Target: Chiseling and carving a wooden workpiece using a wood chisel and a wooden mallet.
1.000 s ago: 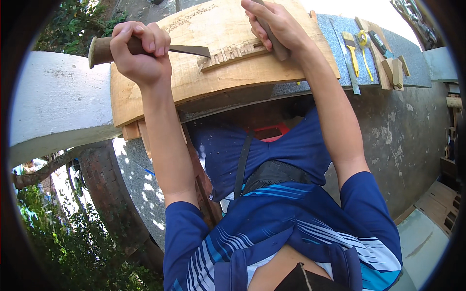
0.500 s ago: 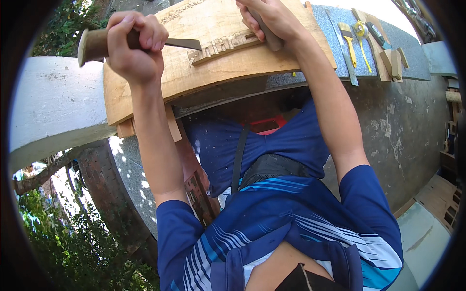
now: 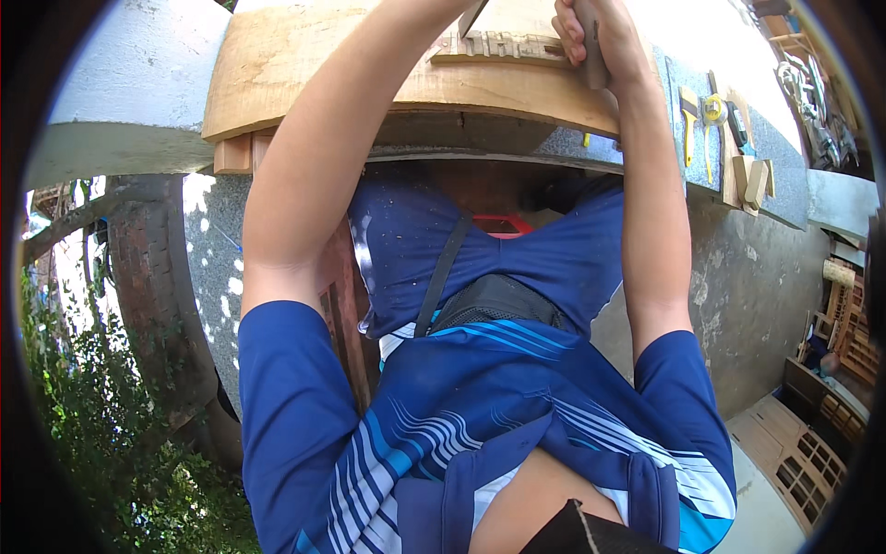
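A light wooden strip (image 3: 503, 48) with notches carved along it lies on a thick pale board (image 3: 434, 88). A chisel's dark blade (image 3: 472, 17) stands steeply at the strip's left end, its handle cut off by the top edge. My left forearm (image 3: 355, 111) reaches up to that blade, but the hand lies beyond the picture. In my right hand (image 3: 616, 42), closed around it, is a grey-brown wooden bar (image 3: 592, 46), held near the strip's right end.
Right of the board, a blue speckled slab (image 3: 784, 175) carries a yellow-handled brush (image 3: 689, 125), a yellow tape measure (image 3: 714, 111) and small wooden blocks (image 3: 753, 181). A whitish ledge (image 3: 138, 69) adjoins the board's left side. My lap (image 3: 517, 263) is just below the board.
My left hand has gone up and right, out of the picture. The chisel's blade now stands steeply instead of lying nearly level. The view has shifted, with the bench sitting higher.
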The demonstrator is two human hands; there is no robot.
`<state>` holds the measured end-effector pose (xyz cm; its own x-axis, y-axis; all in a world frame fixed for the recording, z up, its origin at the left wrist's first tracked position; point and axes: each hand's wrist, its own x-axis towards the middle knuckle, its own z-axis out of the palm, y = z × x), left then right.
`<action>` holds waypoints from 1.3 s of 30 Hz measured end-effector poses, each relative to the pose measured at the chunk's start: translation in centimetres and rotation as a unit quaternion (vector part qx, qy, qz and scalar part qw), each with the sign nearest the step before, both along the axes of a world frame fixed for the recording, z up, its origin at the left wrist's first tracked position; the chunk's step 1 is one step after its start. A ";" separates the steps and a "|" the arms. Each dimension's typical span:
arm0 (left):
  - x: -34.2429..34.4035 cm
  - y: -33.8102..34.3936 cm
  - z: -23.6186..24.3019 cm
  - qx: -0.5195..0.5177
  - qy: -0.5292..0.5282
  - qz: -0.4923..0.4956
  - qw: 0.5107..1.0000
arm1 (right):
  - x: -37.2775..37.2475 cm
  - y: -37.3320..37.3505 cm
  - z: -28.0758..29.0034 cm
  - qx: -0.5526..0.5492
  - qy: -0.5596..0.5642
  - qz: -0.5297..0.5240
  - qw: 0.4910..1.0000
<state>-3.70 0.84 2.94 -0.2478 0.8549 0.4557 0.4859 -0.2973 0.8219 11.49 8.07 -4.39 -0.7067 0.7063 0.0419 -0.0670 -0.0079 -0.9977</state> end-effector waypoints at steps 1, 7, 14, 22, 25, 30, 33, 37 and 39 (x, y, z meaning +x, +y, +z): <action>-0.2 0.0 0.3 -0.022 -0.013 -0.006 1.000 | 0.0 -0.2 0.0 -0.001 -0.003 -0.009 1.000; -0.8 -0.7 -0.5 -0.006 -0.135 -0.036 0.990 | 0.3 0.1 -0.1 0.007 0.006 -0.005 1.000; -0.2 -0.8 -1.2 0.097 -0.030 -0.030 0.994 | 0.2 0.2 -0.5 -0.013 0.017 0.002 1.000; -0.5 -1.1 -1.6 0.122 -0.068 -0.021 0.990 | 0.1 0.2 -0.6 -0.012 0.019 0.008 1.000; -0.4 -1.5 -1.9 0.176 -0.081 -0.034 0.980 | 0.1 -0.3 -0.1 -0.009 0.015 0.002 1.000; -0.5 -2.0 -1.8 0.164 -0.089 -0.028 0.982 | 0.1 0.1 -0.5 -0.013 0.029 0.016 0.999; -1.1 -2.3 -2.4 0.222 -0.117 -0.055 0.966 | -0.2 -0.3 -0.2 -0.008 0.021 0.002 1.000; -1.4 -3.0 -2.3 0.220 -0.125 -0.063 0.965 | 0.2 -0.1 -0.2 -0.020 0.022 0.001 1.000; -1.8 -4.0 -2.5 0.157 -0.257 -0.141 0.943 | 0.2 -0.5 0.3 -0.021 0.018 -0.009 1.000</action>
